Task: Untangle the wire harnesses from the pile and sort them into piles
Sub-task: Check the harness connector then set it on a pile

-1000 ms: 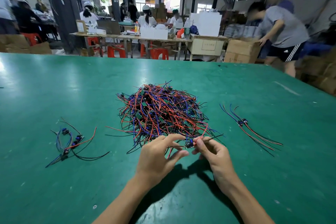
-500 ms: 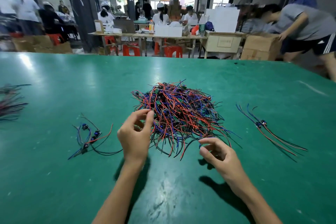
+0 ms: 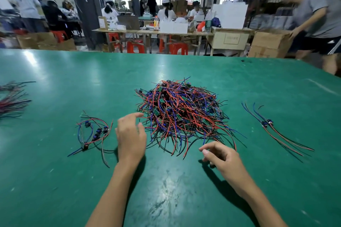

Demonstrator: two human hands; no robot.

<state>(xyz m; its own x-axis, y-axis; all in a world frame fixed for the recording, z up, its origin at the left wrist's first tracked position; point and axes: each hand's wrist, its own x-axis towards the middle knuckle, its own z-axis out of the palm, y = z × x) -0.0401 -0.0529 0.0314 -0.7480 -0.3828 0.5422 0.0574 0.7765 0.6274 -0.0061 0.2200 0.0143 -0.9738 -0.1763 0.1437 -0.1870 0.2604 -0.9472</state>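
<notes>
A big tangled pile of red, blue and black wire harnesses (image 3: 180,112) lies in the middle of the green table (image 3: 55,79). My left hand (image 3: 131,134) hovers at the pile's left edge with relaxed, slightly bent fingers and holds nothing. At the pile's near right edge my right hand (image 3: 221,156) has loosely curled fingers, with no wire in them. A small sorted group of harnesses with blue connectors (image 3: 94,132) lies just left of my left hand. Another small group (image 3: 273,129) lies to the right of the pile.
A further bundle of wires (image 3: 13,101) lies at the table's far left edge. Beyond the far edge are work tables, red stools, cardboard boxes (image 3: 269,42) and several people; one person (image 3: 317,20) bends over the boxes at the right.
A second ago both hands pinched one harness at the pile's near edge. Now both hands are empty; the left hand has moved to the pile's left side, and the view has shifted left.
</notes>
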